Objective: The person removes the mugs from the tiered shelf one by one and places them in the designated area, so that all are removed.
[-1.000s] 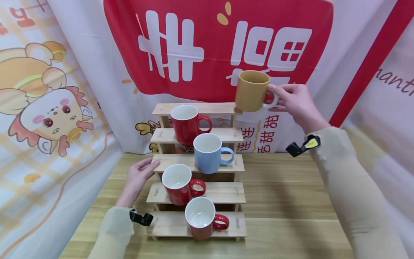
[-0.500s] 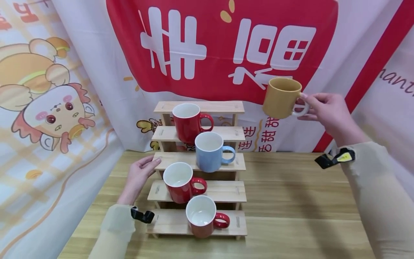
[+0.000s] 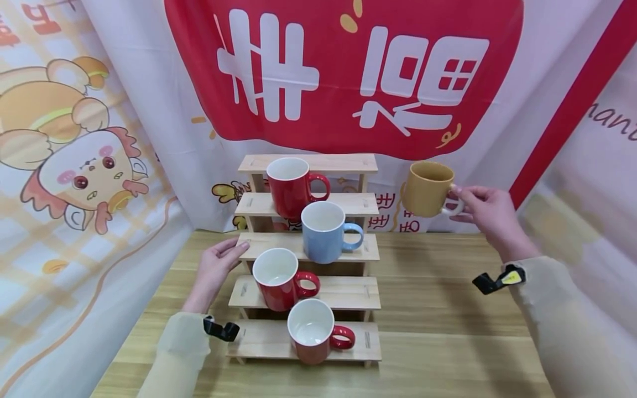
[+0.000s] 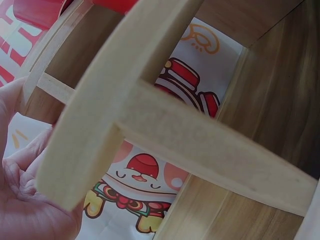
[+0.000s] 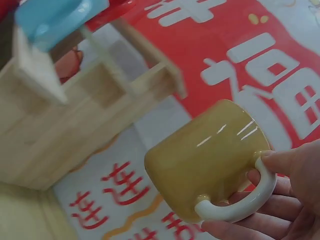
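My right hand [image 3: 490,218] pinches the white handle of a mustard-yellow mug [image 3: 424,190] and holds it in the air, right of a wooden tiered display rack [image 3: 343,163]. In the right wrist view the mug [image 5: 207,160] shows tilted, thumb on top of the handle and fingers beneath. At the rack's left side, my left hand [image 3: 214,271] grips the end of the middle shelf; the thumb lies on top. A light blue mug [image 3: 322,237] stands on that shelf. Red mugs with white insides stand on the tier above [image 3: 287,190] and the two lower tiers.
The rack stands on a wood-grain table [image 3: 428,337], whose surface extends to the right of it. Printed cloth [image 3: 149,83] hangs behind and at both sides. The top shelf of the rack is bare.
My right hand has carried the yellow mug from beside the top shelf's right end out to the right, then lowered it. The left hand keeps its place on the rack.
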A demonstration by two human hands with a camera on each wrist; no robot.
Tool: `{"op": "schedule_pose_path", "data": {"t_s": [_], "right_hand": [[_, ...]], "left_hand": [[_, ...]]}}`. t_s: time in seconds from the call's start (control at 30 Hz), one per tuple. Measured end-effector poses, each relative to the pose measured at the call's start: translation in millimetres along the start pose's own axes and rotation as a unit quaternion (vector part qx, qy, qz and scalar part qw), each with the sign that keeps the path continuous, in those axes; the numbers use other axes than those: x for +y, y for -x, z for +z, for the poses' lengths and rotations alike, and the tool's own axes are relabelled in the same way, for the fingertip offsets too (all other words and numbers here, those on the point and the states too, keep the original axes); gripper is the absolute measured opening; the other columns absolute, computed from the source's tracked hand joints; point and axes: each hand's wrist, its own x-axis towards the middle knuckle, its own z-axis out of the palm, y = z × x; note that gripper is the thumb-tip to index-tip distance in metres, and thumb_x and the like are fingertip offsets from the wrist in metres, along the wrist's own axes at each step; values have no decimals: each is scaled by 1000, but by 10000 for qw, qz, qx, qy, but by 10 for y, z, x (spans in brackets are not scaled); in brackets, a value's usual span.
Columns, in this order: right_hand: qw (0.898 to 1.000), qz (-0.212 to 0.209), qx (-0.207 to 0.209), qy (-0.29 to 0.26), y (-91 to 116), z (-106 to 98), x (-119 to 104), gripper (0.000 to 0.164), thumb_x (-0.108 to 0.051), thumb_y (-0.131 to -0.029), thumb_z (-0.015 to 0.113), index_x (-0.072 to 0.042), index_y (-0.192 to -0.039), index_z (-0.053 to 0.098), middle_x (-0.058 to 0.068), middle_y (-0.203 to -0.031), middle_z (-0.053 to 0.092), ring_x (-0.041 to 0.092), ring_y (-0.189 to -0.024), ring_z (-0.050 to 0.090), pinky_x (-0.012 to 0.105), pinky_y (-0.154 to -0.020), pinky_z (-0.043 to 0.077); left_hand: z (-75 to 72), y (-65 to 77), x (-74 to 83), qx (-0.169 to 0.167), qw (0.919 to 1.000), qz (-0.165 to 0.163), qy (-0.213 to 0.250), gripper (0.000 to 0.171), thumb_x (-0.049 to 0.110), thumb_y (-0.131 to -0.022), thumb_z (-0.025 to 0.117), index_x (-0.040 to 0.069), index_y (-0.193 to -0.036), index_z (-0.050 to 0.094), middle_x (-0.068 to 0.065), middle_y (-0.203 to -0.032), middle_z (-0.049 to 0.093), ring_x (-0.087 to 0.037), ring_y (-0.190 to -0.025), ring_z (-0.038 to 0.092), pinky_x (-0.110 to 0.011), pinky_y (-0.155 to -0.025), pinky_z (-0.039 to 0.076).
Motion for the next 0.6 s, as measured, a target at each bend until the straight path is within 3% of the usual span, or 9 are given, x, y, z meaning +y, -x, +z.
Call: {"op": "schedule_pose_path", "data": {"t_s": [0.13, 0.37, 0.6], "right_hand": [[9998, 73, 27, -181, 2, 160, 220, 72, -56, -98, 58, 2, -140, 57, 23, -139, 56, 25, -110, 65, 32, -81, 60], [9981, 2, 101, -609, 8, 430, 590, 61, -42, -104, 57, 11, -136, 56, 30, -137, 56, 10, -95, 67, 33, -81, 60], [9957, -83, 219, -891, 31, 683, 909, 52, -29, -106, 58, 16, -132, 57, 34, -132, 58, 14, -92, 70, 34, -79, 61]], "left_hand": [[5, -8, 0, 4, 10000, 16, 3, 67, 37, -96, 74, -2, -145, 51, -23, -141, 56, -9, -113, 62, -22, -93, 53], [13, -17, -6, 22, 10000, 43, 30, 66, 36, -95, 75, -3, -143, 53, -24, -138, 58, -7, -108, 64, -22, -92, 53], [11, -27, -20, 46, 10000, 68, 16, 64, 36, -96, 74, -4, -142, 54, -23, -135, 60, -6, -106, 64, -22, -91, 54]]}}
